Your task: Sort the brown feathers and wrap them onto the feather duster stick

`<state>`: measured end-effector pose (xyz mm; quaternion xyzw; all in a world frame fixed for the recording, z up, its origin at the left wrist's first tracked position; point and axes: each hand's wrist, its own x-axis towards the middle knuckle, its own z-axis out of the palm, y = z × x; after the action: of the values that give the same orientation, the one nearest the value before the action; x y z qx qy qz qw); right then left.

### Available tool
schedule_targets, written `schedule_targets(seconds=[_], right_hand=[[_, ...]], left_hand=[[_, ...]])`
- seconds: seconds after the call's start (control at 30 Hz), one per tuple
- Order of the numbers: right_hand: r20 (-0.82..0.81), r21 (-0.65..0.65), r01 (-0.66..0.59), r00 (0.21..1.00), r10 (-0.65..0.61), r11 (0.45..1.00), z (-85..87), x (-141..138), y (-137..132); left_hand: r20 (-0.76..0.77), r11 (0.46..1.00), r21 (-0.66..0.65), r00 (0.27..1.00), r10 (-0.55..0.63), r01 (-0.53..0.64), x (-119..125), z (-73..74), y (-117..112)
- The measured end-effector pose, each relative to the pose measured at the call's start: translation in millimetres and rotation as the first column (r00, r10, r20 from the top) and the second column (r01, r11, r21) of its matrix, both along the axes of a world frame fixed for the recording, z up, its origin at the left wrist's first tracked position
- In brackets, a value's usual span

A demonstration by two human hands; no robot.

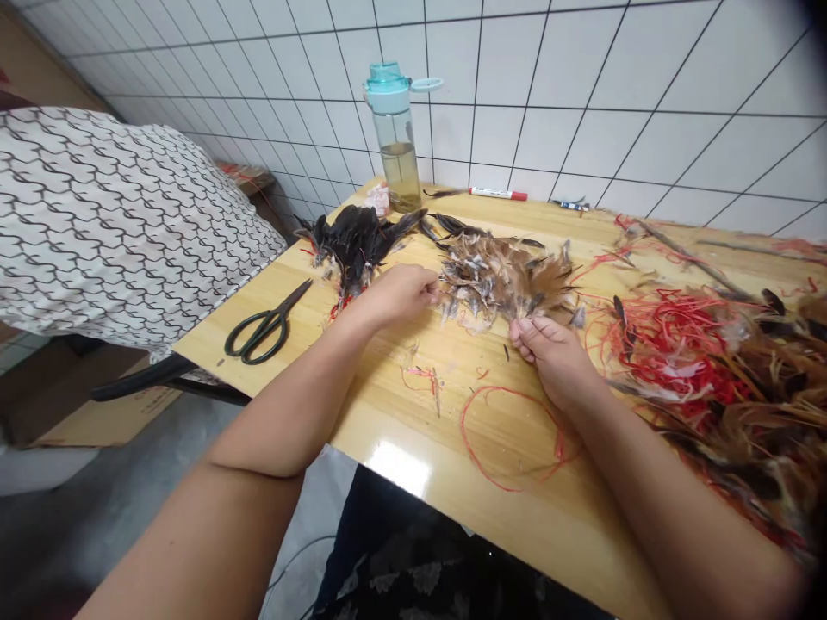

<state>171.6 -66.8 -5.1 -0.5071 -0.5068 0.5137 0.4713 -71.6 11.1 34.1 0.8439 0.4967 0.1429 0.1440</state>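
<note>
My right hand (549, 349) is closed, thumb and fingers pinching the quill ends of several brown feathers (549, 280) at the right end of a pile. Beside the left end of that brown and grey feather pile (475, 267), my left hand (408, 293) is curled shut; whatever its fingers hold is too small to make out. A bunch of black feathers (358, 237) lies beyond my left wrist. Black-handled scissors (266, 325) rest left of my left forearm. Red string (471, 448) lies in a loose loop nearer me, below my hands.
A water bottle (399, 142) stands at the back by the tiled wall. A red-capped marker (497, 194) lies near it. Tangled red string (691, 344) and more brown feathers (768, 430) cover the right side. Patterned cloth (129, 224) hangs at the left edge.
</note>
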Motion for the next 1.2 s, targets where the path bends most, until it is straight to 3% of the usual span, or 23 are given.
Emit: schedule_targets(seconds=[0.2,0.4,0.47,0.53,0.6,0.67,0.77,0.83,1.0,1.2], right_hand=[[0.075,0.026,-0.003,0.997,0.001,1.000,2.7,-0.9,-3.1],[0.079,0.036,0.023,0.997,-0.025,0.999,1.9,-0.8,-3.6],[0.068,0.033,0.028,0.997,-0.030,0.999,1.3,-1.1,-3.6],[0.051,0.028,0.035,0.998,-0.036,0.999,1.1,-1.5,-3.6],[0.038,0.024,0.040,0.998,-0.041,0.999,1.1,-1.9,-3.6],[0.039,0.021,0.050,0.998,-0.051,0.999,0.5,-2.5,-3.3],[0.067,0.014,0.068,0.995,-0.069,0.998,-2.7,-3.9,-2.3],[0.098,0.025,0.064,0.993,-0.067,0.998,-6.4,-5.0,-1.2],[0.190,0.064,0.043,0.980,-0.055,0.997,-14.8,-6.6,1.5],[0.190,0.055,-0.028,0.982,0.017,0.998,-12.8,-5.9,1.4]], left_hand=[[-0.109,0.996,-0.085,0.994,0.006,-0.015,8.0,-0.4,-7.3],[-0.169,0.998,-0.056,0.985,0.029,-0.039,20.3,-8.2,-11.6],[-0.070,0.997,-0.062,0.997,0.043,-0.048,16.3,-6.1,-9.0],[0.176,0.992,-0.124,0.983,0.056,-0.034,12.5,-2.2,-6.9],[0.467,0.964,-0.255,0.883,0.048,0.083,12.8,1.4,-7.8],[0.673,0.888,-0.375,0.737,0.062,0.267,19.2,2.6,-12.7],[0.798,0.762,-0.468,0.584,0.147,0.448,37.0,-1.4,-24.7],[0.828,0.726,-0.484,0.524,0.200,0.488,49.6,-6.6,-32.9],[0.863,0.714,-0.476,0.431,0.265,0.513,68.4,-18.5,-44.3],[0.876,0.776,-0.436,0.414,0.248,0.457,71.6,-25.0,-44.6]])
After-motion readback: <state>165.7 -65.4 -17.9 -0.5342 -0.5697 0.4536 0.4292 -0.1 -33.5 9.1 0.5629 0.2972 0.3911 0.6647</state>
